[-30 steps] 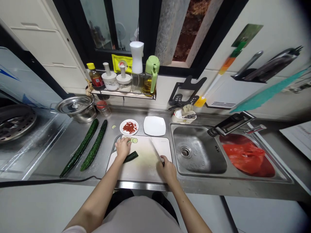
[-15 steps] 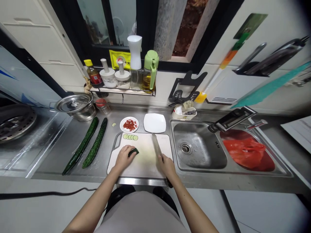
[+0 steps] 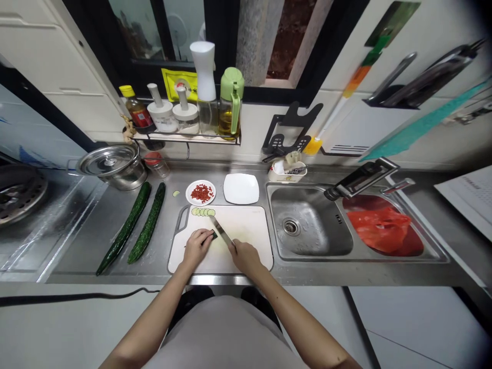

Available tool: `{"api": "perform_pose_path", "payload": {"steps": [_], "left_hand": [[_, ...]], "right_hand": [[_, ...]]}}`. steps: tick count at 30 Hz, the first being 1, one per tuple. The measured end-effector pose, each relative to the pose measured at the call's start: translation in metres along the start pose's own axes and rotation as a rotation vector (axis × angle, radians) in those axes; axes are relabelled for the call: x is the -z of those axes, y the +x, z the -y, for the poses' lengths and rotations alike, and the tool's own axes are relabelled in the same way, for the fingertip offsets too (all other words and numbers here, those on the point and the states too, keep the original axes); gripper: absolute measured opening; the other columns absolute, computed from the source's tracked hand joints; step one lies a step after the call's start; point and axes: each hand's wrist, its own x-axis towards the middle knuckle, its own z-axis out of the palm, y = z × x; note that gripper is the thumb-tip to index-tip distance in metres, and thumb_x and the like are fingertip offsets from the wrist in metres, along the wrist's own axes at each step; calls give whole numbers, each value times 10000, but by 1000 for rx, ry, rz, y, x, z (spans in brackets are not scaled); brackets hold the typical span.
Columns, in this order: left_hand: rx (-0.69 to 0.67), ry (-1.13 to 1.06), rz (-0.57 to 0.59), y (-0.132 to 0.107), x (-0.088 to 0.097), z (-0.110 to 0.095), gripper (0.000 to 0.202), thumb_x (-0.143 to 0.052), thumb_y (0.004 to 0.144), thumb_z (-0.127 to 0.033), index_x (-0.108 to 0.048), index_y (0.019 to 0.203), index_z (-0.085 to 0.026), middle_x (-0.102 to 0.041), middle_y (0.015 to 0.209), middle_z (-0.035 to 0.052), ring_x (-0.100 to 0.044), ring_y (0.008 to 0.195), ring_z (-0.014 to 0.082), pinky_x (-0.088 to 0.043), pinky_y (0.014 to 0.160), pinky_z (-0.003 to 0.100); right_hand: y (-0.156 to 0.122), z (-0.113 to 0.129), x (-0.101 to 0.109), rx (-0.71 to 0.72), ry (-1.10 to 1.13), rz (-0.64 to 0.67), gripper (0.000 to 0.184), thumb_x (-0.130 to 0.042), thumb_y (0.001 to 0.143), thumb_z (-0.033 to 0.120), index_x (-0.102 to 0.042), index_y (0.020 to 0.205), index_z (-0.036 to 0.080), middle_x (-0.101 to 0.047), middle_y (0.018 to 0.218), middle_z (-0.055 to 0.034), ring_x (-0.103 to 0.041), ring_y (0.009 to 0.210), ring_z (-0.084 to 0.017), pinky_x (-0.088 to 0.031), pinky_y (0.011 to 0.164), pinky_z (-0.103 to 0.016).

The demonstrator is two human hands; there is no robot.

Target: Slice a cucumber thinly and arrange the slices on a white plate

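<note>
Two hands work over a white cutting board (image 3: 246, 225) lying on the steel surface (image 3: 96, 220) left of the sink (image 3: 311, 230). Left hand (image 3: 197, 246) is curled over a short cucumber piece (image 3: 212, 235), pinning it to the board. Right hand (image 3: 244, 256) is clenched around the handle of a knife (image 3: 221, 231), whose blade slants up and left against the piece's exposed end. A row of cucumber slices (image 3: 203, 211) lies at the board's far edge. Two whole cucumbers (image 3: 148, 223) rest side by side left of the board. A dish of chopped red chilli (image 3: 200, 192) and a white plate (image 3: 241, 188) sit just behind it.
</note>
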Motion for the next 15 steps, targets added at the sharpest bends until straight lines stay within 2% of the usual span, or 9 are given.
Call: {"api": "perform_pose_path", "payload": {"steps": [4,15], "left_hand": [[-45,5,-23,-2,-4,3,228,-526,901,-296,-686,1057,-256,-663,983,53,-607,932,183,-515,828,344],[-33,41,-40,-3,-7,3,214,-522,901,-278,-691,1026,-244,-651,961,57,-597,908,178,-512,813,334]], "right_hand": [[0,8,-1,18,-33,-5,350,-262,988,345,-565,1023,174,-686,886,-99,-640,821,-212,-374,653,-279],[1,16,-5,29,-55,9,307,-287,977,294,-555,1037,158,-684,892,-114,-649,871,-229,-425,703,-300]]}}
